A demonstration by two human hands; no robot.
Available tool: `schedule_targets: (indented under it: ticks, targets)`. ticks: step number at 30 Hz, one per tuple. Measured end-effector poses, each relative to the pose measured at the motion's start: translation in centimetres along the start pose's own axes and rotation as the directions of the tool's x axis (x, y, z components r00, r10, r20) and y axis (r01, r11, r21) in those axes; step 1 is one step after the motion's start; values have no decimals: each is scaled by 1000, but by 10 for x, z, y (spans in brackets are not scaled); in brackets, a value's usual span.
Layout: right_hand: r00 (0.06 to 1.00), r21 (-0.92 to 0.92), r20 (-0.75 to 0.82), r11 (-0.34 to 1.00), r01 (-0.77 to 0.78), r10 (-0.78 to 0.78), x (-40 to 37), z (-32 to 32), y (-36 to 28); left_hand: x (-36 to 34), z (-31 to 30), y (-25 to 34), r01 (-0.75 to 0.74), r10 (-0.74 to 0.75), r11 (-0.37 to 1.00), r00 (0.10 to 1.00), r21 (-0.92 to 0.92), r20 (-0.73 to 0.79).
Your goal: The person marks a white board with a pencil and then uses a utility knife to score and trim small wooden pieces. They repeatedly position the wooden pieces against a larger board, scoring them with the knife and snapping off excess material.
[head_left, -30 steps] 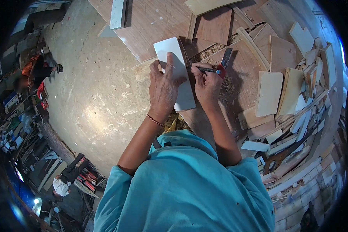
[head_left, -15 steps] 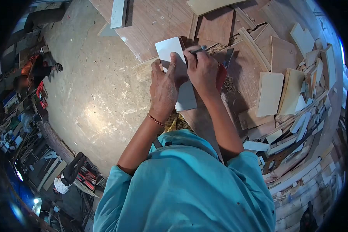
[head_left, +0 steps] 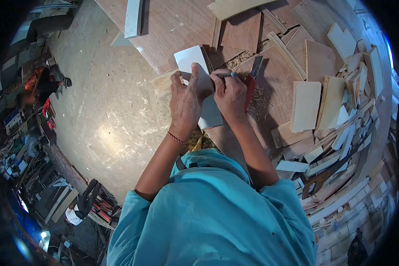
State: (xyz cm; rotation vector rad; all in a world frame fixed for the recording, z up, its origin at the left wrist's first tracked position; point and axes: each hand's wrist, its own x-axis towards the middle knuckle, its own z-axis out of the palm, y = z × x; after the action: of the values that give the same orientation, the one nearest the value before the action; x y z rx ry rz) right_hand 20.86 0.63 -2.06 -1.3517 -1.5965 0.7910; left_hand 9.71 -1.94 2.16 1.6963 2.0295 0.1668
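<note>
The left hand (head_left: 186, 102) lies flat with fingers spread, palm down, pressing on a white board (head_left: 189, 57) just above the middle of the frame; a thin red bracelet (head_left: 177, 138) circles its wrist. The right hand (head_left: 230, 95), touching the left at the thumb side, is closed around a dark pen (head_left: 228, 75), whose tip sits at the board's right edge. The board lies slanted, its upper end showing above the fingers and its lower corner below them. Just right of the right hand lies a tool with a red handle (head_left: 251, 86) and a dark blade, among wood shavings (head_left: 241, 57). All this rests on a large brown plywood sheet (head_left: 177, 26) in the upper middle. Pale wooden boards (head_left: 307, 106) and many offcuts are heaped toward the right edge. A white strip (head_left: 133, 17) lies at the top. A bare concrete floor (head_left: 111, 111) fills the left centre. The person's teal shirt (head_left: 213, 213) takes up the bottom. Another person (head_left: 44, 82) is at the upper left, and a second (head_left: 82, 206) at the lower left.
</note>
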Motion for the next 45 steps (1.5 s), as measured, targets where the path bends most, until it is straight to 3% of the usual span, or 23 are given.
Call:
schedule_targets:
  ticks: [6, 8, 9, 10, 15, 16, 18, 20, 21, 24, 28, 29, 30, 31, 32, 33, 34, 36, 37, 39, 40, 42, 45]
  targets:
    - [993, 22, -59, 995, 99, -98, 44, 19, 7, 1, 3, -2, -98, 109, 990, 987, 102, -115]
    - [995, 18, -69, 997, 69, -68, 52, 16, 5, 0, -1, 1, -10, 9, 999, 1000, -42, -8]
    - [996, 163, -57, 985, -63, 74, 46, 12, 2, 1, -2, 0, -7, 6, 999, 1000, -40, -17]
    - [996, 164, -52, 984, -66, 76, 33, 8, -5, -1, -2, 0, -17, 16, 999, 999, -47, -33]
    - [989, 34, 15, 988, -150, 149, -31, -6, -38, 2, -1, -14, -108, 109, 994, 988, 9, -112]
    - [989, 33, 11, 989, -145, 144, -41, -7, -43, 5, -3, -22, -108, 103, 990, 992, -85, -68]
    - [972, -172, 158, 974, -148, 175, -56, -7, -48, 8, -11, -26, -115, 111, 976, 993, -185, -32]
    - [988, -250, 133, 967, -42, 77, -69, 2, -32, 8, -21, -25, -62, 57, 995, 996, -78, -70]
    - [989, -262, 125, 964, -42, 77, -70, 5, -31, 9, -18, -29, -49, 73, 991, 978, 124, -197]
    - [994, -253, 71, 966, -59, 80, -66, 7, -34, 13, -18, -43, 40, -2, 982, 980, 182, -201]
    - [992, -268, -112, 959, -89, 60, -53, -5, -34, 16, -14, -61, 113, -117, 980, 993, 167, 13]
    - [987, -280, -136, 953, -118, 82, -50, -11, -27, 14, -11, -66, 96, -89, 983, 995, 159, -52]
    - [980, -286, -197, 957, -49, -8, -43, -17, -24, 13, -9, -69, 101, -92, 983, 994, 155, -61]
    - [978, -276, -199, 955, -110, 55, -39, -25, -23, 13, -8, -73, 122, -124, 988, 992, -89, -18]
    - [972, -267, -201, 948, -171, 119, -37, -31, -21, 12, -7, -76, 144, -141, 934, 989, -328, 33]
    - [974, -270, -198, 949, -161, 109, -36, -36, -20, 8, -4, -75, 97, -133, 876, 990, -472, -44]
    - [976, -285, -190, 946, -155, 102, -34, -40, -17, 6, 0, -78, 94, -135, 873, 990, -479, -52]
    - [981, -297, -179, 945, -133, 82, -30, -45, -15, 5, -1, -83, 328, -262, 606, 943, -725, 208]
    - [985, -320, -165, 941, -108, 57, -29, -46, -15, 3, -4, -83, 321, -266, 603, 944, -730, 196]
    - [989, -338, -146, 938, -74, 25, -29, -42, -16, -7, -10, -80, 324, -181, 337, 944, -884, 277]
    - [988, -316, -137, 943, -106, 65, -29, -40, -16, -10, -11, -78, 317, -184, 334, 945, -888, 269]
    - [987, -295, -124, 946, -132, 98, -27, -38, -20, -15, -10, -74, 301, -144, 152, 949, -941, 281]
    - [982, -276, -120, 946, -171, 142, -26, -35, -28, -21, -7, -74, 309, -111, 92, 948, -947, 298]
